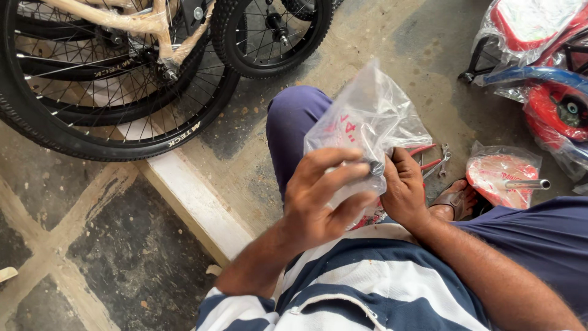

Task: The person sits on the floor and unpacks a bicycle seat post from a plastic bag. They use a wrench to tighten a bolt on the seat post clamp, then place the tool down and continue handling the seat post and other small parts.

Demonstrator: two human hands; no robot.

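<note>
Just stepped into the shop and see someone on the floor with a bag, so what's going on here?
A seated person holds a clear plastic bag up in both hands. The left hand grips its lower part, and a small dark metal part shows at its fingers. The right hand touches the bag from the other side. Black bicycle wheels stand ahead on the concrete floor, and red wrapped parts lie to the right.
</note>
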